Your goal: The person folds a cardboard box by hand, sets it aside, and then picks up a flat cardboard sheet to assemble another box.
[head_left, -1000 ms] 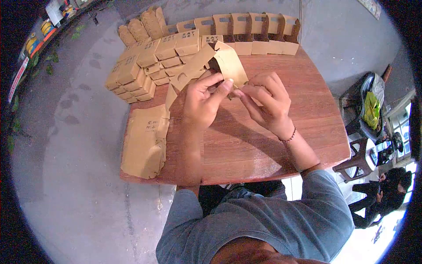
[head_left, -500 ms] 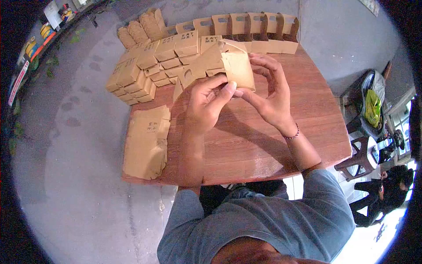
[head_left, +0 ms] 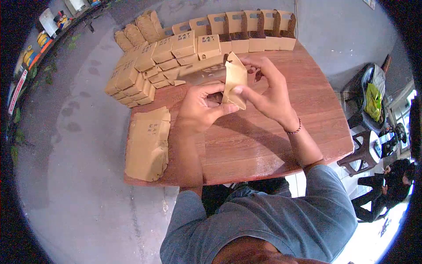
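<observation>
Between my two hands, above the table, is a partly folded brown cardboard box (head_left: 235, 80), its small end panel turned up toward me. My left hand (head_left: 203, 105) grips its left side, thumb at the lower edge. My right hand (head_left: 269, 90) has its thumb pressed on the end panel, with the fingers curled behind the box and partly hidden. To the left of my left forearm lies a stack of flat cardboard blanks (head_left: 147, 143) with dark printing. Behind my left hand, folded boxes (head_left: 162, 49) printed "EAT ME!" are stacked in several layers.
A row of upright cartons with cut-out handles (head_left: 239, 33) lines the table's far edge, with bundled cardboard (head_left: 143, 28) at its left end. The wooden table (head_left: 307, 105) meets a grey wall. To the right are a stool (head_left: 362, 152), a black bin (head_left: 371, 94) and a person in dark clothes (head_left: 384, 189).
The box has been turned so its end panel looks narrower and slanted. My right thumb has moved up from its lower edge onto that panel, and my left hand has shifted slightly down.
</observation>
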The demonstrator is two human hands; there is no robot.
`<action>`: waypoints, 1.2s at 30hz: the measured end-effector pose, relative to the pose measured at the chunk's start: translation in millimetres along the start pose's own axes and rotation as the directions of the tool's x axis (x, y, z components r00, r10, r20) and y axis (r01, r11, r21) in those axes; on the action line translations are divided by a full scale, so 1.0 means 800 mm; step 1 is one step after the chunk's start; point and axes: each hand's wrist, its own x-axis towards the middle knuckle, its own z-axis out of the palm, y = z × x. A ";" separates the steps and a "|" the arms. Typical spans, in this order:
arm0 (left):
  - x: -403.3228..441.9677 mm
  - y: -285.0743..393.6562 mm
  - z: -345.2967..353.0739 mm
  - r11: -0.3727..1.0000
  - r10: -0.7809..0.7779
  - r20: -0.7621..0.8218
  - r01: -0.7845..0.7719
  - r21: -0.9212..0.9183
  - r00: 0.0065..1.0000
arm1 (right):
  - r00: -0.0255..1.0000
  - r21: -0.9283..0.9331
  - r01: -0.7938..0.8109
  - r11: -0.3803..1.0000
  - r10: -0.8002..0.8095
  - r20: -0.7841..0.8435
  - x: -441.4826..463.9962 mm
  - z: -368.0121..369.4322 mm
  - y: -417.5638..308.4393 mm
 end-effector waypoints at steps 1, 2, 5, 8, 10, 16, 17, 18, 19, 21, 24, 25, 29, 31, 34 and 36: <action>-0.001 -0.001 -0.001 1.000 -0.002 0.001 0.002 0.000 1.000 | 1.000 0.000 -0.002 1.000 0.002 -0.001 0.001 -0.001 0.003; -0.001 -0.001 -0.001 1.000 0.014 0.018 -0.014 0.012 1.000 | 0.999 -0.007 0.010 1.000 -0.010 -0.031 0.002 -0.002 0.005; -0.002 -0.002 0.002 0.997 -0.014 0.038 0.011 0.073 0.999 | 0.996 -0.004 0.021 1.000 -0.021 -0.085 0.006 -0.003 0.006; -0.001 0.001 0.008 0.990 -0.082 0.054 0.076 0.118 0.995 | 0.996 0.001 0.006 1.000 -0.006 -0.093 0.006 -0.004 0.009; 0.000 0.001 0.010 0.989 -0.109 0.071 0.100 0.113 0.992 | 0.997 -0.006 -0.009 1.000 0.008 -0.078 0.006 -0.004 0.012; 0.008 -0.008 0.014 0.998 0.044 -0.045 -0.042 0.043 0.998 | 0.957 -0.152 0.172 0.973 -0.202 -0.207 0.006 -0.006 0.019; 0.010 -0.005 0.014 0.999 0.036 -0.063 -0.034 0.035 0.997 | 0.946 -0.169 0.186 0.968 -0.223 -0.236 0.006 -0.008 0.018; 0.012 -0.003 0.014 0.999 0.030 -0.080 -0.028 0.026 0.996 | 0.933 -0.187 0.200 0.962 -0.245 -0.263 0.005 -0.009 0.017; 0.014 -0.005 0.015 0.999 0.029 -0.078 -0.027 0.025 0.997 | 0.933 -0.188 0.198 0.962 -0.244 -0.263 0.004 -0.009 0.015; 0.017 -0.010 0.017 0.999 0.021 -0.188 -0.012 0.047 0.982 | 0.931 -0.229 0.215 0.950 -0.270 -0.247 0.000 -0.007 0.012; 0.020 -0.009 0.033 0.991 0.071 -0.298 -0.100 -0.084 0.952 | 0.937 -0.219 0.210 0.953 -0.260 -0.234 -0.002 -0.003 0.009; 0.021 -0.010 0.033 0.991 0.070 -0.299 -0.100 -0.085 0.952 | 0.937 -0.220 0.210 0.953 -0.260 -0.232 -0.001 -0.002 0.008; 0.023 -0.012 0.032 0.993 0.097 -0.313 -0.113 -0.034 0.945 | 0.947 -0.106 0.236 0.966 -0.253 -0.199 0.001 -0.004 0.008; 0.022 -0.014 0.029 0.994 0.087 -0.320 -0.105 -0.043 0.944 | 0.955 -0.081 0.248 0.965 -0.258 -0.149 0.001 -0.008 0.011; 0.019 -0.015 0.022 0.989 0.146 -0.234 -0.133 0.072 0.961 | 0.953 -0.023 0.299 0.954 -0.299 -0.050 0.004 -0.010 0.019; 0.016 -0.009 0.026 0.995 0.073 -0.234 -0.054 0.089 0.969 | 0.978 0.049 0.204 0.978 -0.205 0.029 0.004 -0.013 0.019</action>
